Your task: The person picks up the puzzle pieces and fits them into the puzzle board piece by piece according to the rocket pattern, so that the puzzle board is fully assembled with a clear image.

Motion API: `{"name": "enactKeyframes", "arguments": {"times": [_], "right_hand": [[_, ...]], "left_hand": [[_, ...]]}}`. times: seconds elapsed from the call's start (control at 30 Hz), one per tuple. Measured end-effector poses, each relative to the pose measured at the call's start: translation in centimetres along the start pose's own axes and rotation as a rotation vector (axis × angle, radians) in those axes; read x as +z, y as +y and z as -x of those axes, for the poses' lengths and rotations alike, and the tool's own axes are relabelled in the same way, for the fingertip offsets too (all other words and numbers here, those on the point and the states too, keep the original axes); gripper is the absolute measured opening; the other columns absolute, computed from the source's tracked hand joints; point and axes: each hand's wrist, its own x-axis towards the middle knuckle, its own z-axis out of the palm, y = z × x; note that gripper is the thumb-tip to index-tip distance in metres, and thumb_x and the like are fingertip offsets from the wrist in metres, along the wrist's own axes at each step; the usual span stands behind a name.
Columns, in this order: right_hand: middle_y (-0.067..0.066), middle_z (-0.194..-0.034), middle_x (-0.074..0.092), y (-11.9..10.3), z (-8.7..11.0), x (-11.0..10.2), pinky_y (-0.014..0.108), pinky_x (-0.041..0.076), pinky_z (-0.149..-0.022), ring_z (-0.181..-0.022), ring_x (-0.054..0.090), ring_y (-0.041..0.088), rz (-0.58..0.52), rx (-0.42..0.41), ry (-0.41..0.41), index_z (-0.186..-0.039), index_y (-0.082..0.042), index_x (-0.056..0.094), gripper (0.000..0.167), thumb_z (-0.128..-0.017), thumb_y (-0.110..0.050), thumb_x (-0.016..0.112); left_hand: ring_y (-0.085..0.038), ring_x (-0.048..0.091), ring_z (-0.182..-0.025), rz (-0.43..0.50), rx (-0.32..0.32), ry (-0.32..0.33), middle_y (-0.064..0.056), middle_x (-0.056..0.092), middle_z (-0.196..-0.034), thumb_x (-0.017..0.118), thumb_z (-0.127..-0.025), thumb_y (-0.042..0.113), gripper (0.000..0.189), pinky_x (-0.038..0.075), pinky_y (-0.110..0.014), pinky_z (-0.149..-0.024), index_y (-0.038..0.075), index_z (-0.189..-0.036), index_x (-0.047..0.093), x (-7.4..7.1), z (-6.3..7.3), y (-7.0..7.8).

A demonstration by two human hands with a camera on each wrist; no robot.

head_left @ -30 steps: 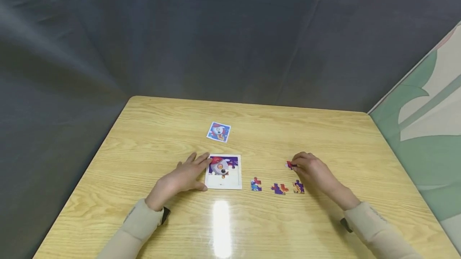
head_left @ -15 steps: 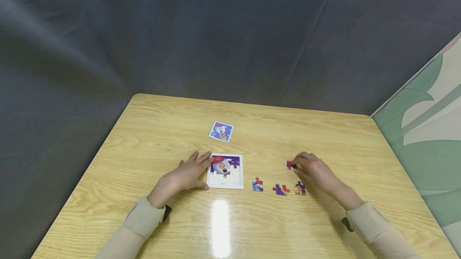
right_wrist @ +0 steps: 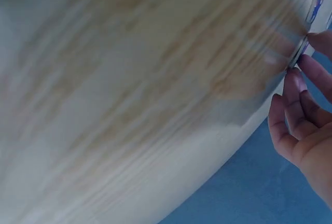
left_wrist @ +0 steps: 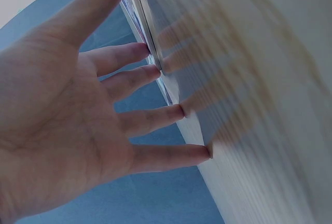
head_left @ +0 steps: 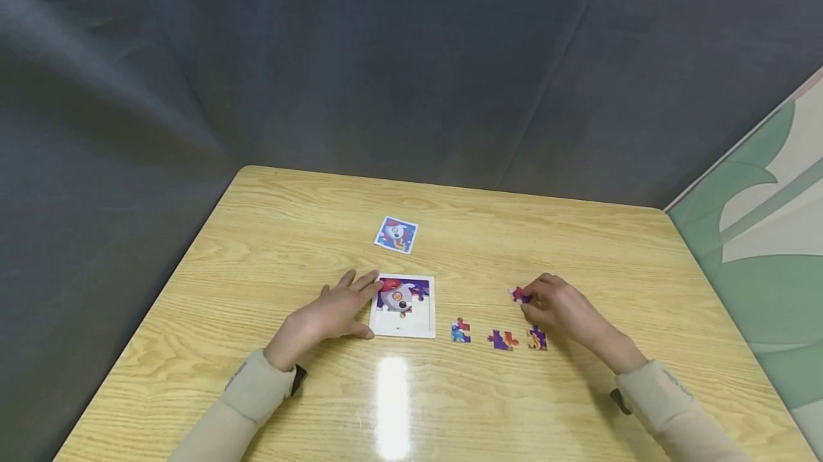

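Fingers spread, my left hand (head_left: 331, 313) rests along the left side of a white square puzzle tray (head_left: 432, 320). Its fingertips touch the tray and table in the left wrist view. Inside the tray, fitted pieces form part of a grey animal face (head_left: 393, 298) with a red hat; the lower and right parts show bare white. To the right, my right hand (head_left: 561, 308) pinches a red and purple jigsaw piece (head_left: 518, 295) by its edges, low at the table. Much of that piece is hidden by the fingertips.
Between the hands lie a blue and red piece (head_left: 460, 330), a purple and orange piece (head_left: 501, 340) and another purple and orange piece (head_left: 536, 338). A small picture card (head_left: 396, 235) lies beyond the tray. Dark cloth (head_left: 411, 76) hangs behind the wooden table (head_left: 450, 405).
The right thumb and fingers have shifted around the red and purple piece, which looks slightly turned. My left hand stays at the tray. The head view has shifted a little.
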Motion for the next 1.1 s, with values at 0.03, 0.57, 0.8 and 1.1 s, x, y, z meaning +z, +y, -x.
{"name": "enactKeyframes", "arguments": {"times": [0.03, 0.57, 0.8, 1.1], "right_hand": [[0.004, -0.092, 0.063, 0.0, 0.0, 0.0, 0.024, 0.055, -0.064, -0.077, 0.061, 0.014, -0.012, 0.014, -0.002, -0.098, -0.001, 0.071, 0.018, -0.080, -0.004, 0.074], [0.005, -0.093, 0.063, -6.4, -4.3, 2.8, 0.019, 0.053, -0.065, -0.080, 0.059, 0.013, -0.041, -0.288, 0.041, -0.098, -0.004, 0.072, 0.023, -0.077, -0.011, 0.079], [0.004, -0.095, 0.063, -9.7, -7.1, 3.9, 0.016, 0.052, -0.066, -0.079, 0.056, 0.010, -0.070, -0.345, -0.047, -0.105, -0.005, 0.073, 0.025, -0.082, -0.015, 0.076], [0.004, -0.094, 0.061, -10.6, -9.0, 5.3, 0.013, 0.048, -0.063, -0.074, 0.051, 0.007, -0.042, -0.348, -0.120, -0.105, -0.006, 0.074, 0.023, -0.084, -0.014, 0.072]], "left_hand": [[-0.047, 0.011, -0.142, 0.000, 0.000, 0.000, -0.010, 0.015, -0.160, 0.074, -0.083, 0.033, 0.084, 0.020, -0.077, -0.099, 0.006, -0.150, 0.032, 0.0, 0.0, 0.0], [-0.046, 0.009, -0.143, -0.002, -0.003, -0.009, -0.008, 0.014, -0.161, 0.073, -0.084, 0.034, 0.084, 0.019, -0.076, -0.101, 0.006, -0.151, 0.031, 0.0, 0.0, 0.0], [-0.046, 0.010, -0.143, -0.002, -0.008, -0.010, -0.008, 0.014, -0.161, 0.073, -0.084, 0.034, 0.084, 0.019, -0.076, -0.101, 0.007, -0.151, 0.031, 0.0, 0.0, 0.0], [-0.046, 0.011, -0.142, -0.015, -0.010, -0.007, -0.007, 0.016, -0.160, 0.073, -0.083, 0.036, 0.084, 0.019, -0.076, -0.101, 0.007, -0.150, 0.032, 0.0, 0.0, 0.0]]}}
